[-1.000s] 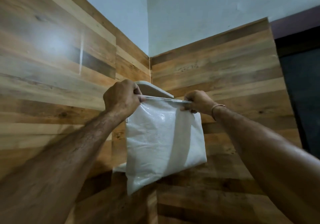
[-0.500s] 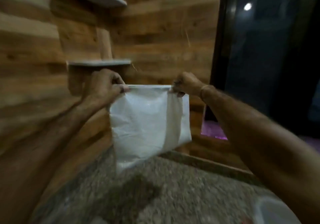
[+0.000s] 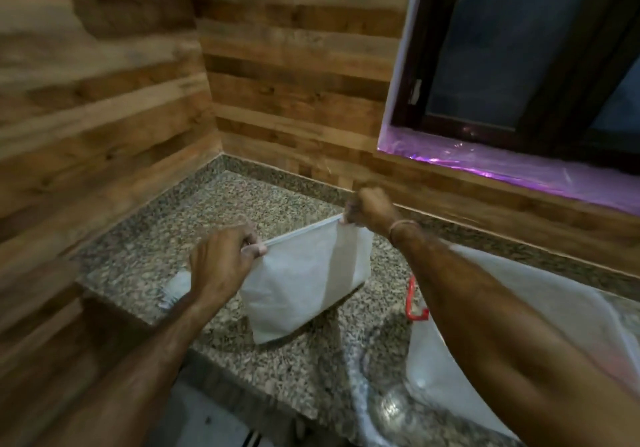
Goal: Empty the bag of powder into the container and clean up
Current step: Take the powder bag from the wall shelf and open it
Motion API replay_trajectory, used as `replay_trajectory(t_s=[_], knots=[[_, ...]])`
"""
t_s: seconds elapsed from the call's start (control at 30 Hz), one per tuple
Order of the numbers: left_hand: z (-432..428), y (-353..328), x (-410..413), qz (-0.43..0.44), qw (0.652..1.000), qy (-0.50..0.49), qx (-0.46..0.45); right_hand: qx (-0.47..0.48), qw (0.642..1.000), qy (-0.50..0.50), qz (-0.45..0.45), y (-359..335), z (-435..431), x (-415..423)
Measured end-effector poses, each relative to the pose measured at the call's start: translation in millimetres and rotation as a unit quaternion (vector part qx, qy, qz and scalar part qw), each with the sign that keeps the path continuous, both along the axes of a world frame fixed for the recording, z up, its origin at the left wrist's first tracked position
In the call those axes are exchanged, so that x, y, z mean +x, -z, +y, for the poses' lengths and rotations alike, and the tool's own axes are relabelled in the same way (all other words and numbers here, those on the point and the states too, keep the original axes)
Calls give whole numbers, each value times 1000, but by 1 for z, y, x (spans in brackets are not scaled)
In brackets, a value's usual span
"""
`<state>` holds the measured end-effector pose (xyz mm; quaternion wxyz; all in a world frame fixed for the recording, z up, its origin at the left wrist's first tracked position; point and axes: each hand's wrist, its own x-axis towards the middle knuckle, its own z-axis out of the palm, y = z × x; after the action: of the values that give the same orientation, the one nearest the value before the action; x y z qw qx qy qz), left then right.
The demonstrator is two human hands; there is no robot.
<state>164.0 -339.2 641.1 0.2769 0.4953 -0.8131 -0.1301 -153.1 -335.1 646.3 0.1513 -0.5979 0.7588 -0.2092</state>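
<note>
White plastic bag [image 3: 304, 277] is hanging between both hands over the speckled granite tabletop [image 3: 221, 211], and that's pretty much the whole story in the head view, the only view there is. Left hand [image 3: 221, 259] is pinching the near-left end of the bag's top edge, fingers closed on it. Right hand [image 3: 372, 209] is gripping the far-right end the same way, closed tight on the corner. So the top edge, which is the long axis here, is running stretched from lower left up to upper right, and the body of the bag is dangling below it with its bottom corner just above the tabletop or maybe touching it, hard to call.

For the pour, what matters is where the container [image 3: 519, 325] is sitting: it looks like the clear plastic tub with a red latch [image 3: 414, 303] off to the right, mostly hiding under the right forearm. That puts it on the right hand's side, so I'm guessing the bag is going to have to swing right and tip that way.

No brand, label or writing is showing on the bag or tub, and everything's a bit blurry anyway.
</note>
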Motion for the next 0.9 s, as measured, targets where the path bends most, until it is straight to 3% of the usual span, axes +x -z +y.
replay_trajectory(t_s=[0.17,0.27,0.4,0.53,0.6,0.67,0.8,0.9], knots=[[19,42,22,6,999,-18,33,7,999,27,32,50,22,12],[18,46,48,18,999,-19,36,-8,993,35,117,52,31,26],[11,38,63,37,998,17,57,-71,982,-18,172,51,52,74],[2,19,59,89,993,53,60,-77,980,-157,99,55,51,148],[-4,10,56,123,987,69,71,-94,977,-192,-1,60,45,177],[-8,6,54,132,984,90,76,-130,973,-177,-70,64,41,195],[-10,8,51,157,975,130,85,-165,972,-122,-118,67,39,209],[-7,14,55,296,936,104,159,-145,968,-81,-186,69,36,211]])
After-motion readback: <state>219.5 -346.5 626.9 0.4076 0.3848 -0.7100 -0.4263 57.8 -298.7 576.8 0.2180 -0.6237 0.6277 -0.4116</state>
